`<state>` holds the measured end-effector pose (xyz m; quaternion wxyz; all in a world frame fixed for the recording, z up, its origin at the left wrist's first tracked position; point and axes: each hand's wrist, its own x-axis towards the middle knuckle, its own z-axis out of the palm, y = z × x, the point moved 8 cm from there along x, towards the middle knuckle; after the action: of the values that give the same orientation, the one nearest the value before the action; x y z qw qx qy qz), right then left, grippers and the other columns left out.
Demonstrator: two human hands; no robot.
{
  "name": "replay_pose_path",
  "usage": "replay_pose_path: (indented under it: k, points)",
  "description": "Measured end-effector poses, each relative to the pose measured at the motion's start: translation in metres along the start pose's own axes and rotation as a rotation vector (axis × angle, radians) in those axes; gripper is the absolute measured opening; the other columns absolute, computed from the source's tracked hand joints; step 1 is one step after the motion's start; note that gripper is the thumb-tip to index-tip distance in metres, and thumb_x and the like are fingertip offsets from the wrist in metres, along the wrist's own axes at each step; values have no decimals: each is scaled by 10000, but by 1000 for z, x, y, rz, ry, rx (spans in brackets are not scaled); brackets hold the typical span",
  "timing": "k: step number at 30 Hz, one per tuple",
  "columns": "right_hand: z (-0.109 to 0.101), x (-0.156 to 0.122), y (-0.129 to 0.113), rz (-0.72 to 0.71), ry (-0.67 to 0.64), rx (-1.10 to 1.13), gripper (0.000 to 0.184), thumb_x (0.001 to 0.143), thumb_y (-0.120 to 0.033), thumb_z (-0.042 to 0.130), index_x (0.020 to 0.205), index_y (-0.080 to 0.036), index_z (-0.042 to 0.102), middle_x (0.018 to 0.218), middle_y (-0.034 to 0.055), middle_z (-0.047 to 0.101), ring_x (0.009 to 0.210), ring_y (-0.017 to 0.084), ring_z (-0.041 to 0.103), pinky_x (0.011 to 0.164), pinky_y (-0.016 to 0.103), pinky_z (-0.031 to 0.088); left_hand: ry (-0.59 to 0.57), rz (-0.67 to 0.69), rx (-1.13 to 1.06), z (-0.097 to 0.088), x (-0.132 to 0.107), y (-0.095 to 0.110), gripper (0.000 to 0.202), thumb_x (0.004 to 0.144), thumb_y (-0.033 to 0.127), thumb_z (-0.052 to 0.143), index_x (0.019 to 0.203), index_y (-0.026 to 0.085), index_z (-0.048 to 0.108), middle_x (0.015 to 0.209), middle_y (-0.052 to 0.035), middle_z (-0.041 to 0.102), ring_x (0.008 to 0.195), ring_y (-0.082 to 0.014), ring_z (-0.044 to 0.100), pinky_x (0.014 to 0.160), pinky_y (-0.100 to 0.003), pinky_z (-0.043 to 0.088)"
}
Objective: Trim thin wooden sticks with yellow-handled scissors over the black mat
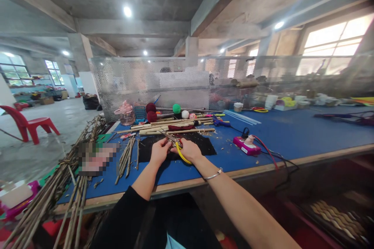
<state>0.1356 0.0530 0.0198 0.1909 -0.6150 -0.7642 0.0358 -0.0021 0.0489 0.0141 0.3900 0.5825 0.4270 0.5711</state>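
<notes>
- a person is standing at a long blue table [292, 132], both bare forearms reaching out over a black mat [204, 144].
- the left hand [160, 151] is closing its fingers in a pinch on what looks like a thin twig [167, 136], holding it just above the mat.
- the right hand [189, 149] is wrapping around yellow-handled cutters [181, 155], blades pointing toward the twig; whether they are touching it is too small to tell.
- judging by this, a trimming cut is in hand, and it is calling for a steady left-hand grip and fingertips kept away from the blades.
- loose short sticks [127, 159] are lying just left of the mat, and coloured yarn balls [177, 108] are sitting further back.
</notes>
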Motion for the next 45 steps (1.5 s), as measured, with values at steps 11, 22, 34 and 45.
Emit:
replay_pose_path:
  k: [11,22,34,45]
  points:
    - [1,0,3,50,-12,-36,566,679,-692,404,896,-195,563,859,105,639,795,240,603,637,282,409,-40,12,107,0,3,-9,283,672,297,554,882,132,651,674,-10,626,461,-78,452,426,-181,382]
    - [2,0,4,51,7,-56,563,695,-699,357,876,-205,557,853,93,639,787,250,603,634,310,414,114,189,445,-18,1,5,266,729,261,493,917,173,659,785,-49,659,700,-164,578,700,-259,412]
    - [-3,-2,3,63,58,-87,562,670,-696,406,878,-191,535,858,94,633,820,237,593,666,301,399,33,156,417,-10,-1,7,246,730,248,495,893,175,664,627,-24,639,472,-136,535,608,-262,421]
    - [-1,0,6,79,50,-106,586,668,-706,392,864,-186,578,828,106,642,782,246,607,637,294,417,74,160,406,-14,0,5,224,708,215,526,877,181,669,734,-58,660,770,-196,598,773,-298,410]
